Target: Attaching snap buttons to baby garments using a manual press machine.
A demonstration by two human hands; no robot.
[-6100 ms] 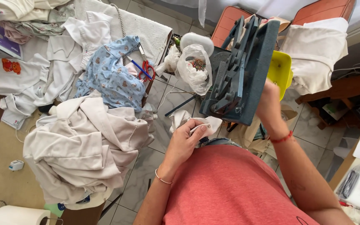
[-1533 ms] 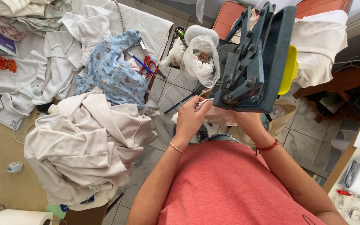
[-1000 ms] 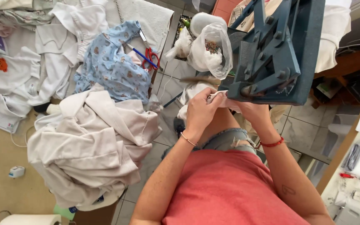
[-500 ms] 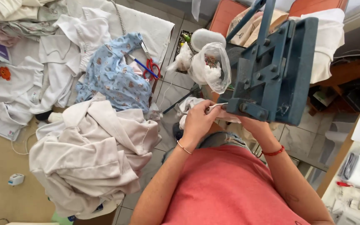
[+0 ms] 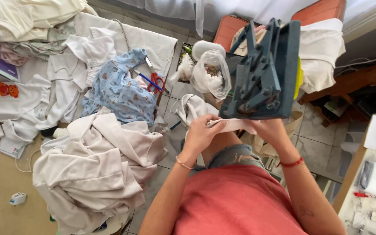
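My left hand pinches a strip of white cloth just under the blue-grey metal press. My right hand grips the cloth's other end, fingers closed beneath the press. A heap of pale garments lies on the worktop beside me.

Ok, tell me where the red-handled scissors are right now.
In the head view the red-handled scissors lie upper centre-left on the white cloth, just right of the blue printed garment and left of the clear plastic bag.
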